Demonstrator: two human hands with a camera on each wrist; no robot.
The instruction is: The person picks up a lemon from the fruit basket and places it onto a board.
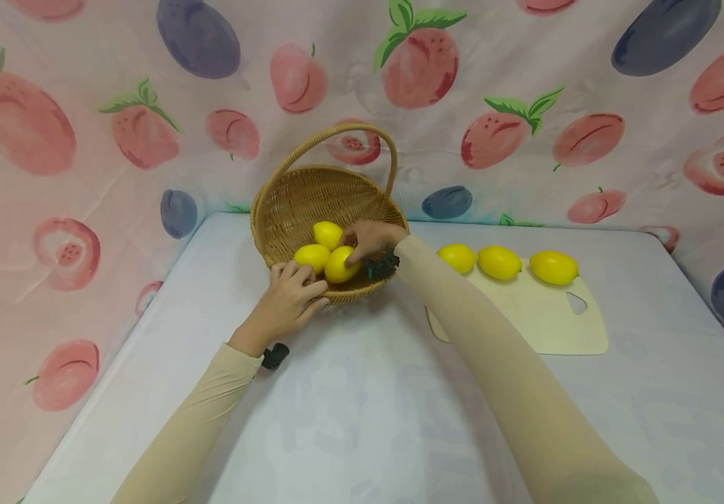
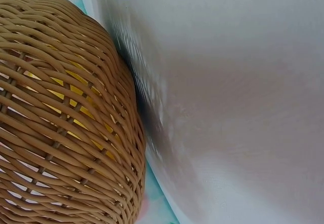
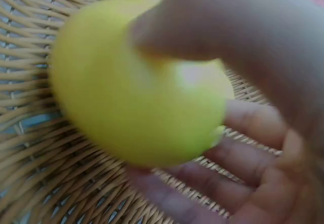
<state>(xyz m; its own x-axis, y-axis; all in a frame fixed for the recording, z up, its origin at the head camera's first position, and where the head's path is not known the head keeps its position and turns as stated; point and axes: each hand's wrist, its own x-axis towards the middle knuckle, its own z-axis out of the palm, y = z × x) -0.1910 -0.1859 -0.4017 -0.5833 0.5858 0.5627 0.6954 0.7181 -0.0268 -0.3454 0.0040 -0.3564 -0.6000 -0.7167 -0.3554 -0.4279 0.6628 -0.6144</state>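
Note:
A wicker basket (image 1: 330,189) with an arched handle is tipped toward me and holds three yellow lemons. My right hand (image 1: 374,238) reaches inside and grips the nearest lemon (image 1: 339,266), its thumb across the top and fingers around the side in the right wrist view. Beside it lie a second lemon (image 1: 313,257) and a third lemon (image 1: 328,235) farther back. My left hand (image 1: 289,297) holds the basket's front left rim, fingers bent over the edge. The left wrist view shows only the basket's woven outside (image 2: 66,112), with yellow behind the gaps; that hand is out of sight there.
To the right lies a cream cutting board (image 1: 526,311) with a handle hole. Along its back edge are a left lemon (image 1: 456,257), a middle lemon (image 1: 499,262) and a right lemon (image 1: 554,267). A fruit-print cloth (image 1: 349,77) hangs behind the white table (image 1: 349,420).

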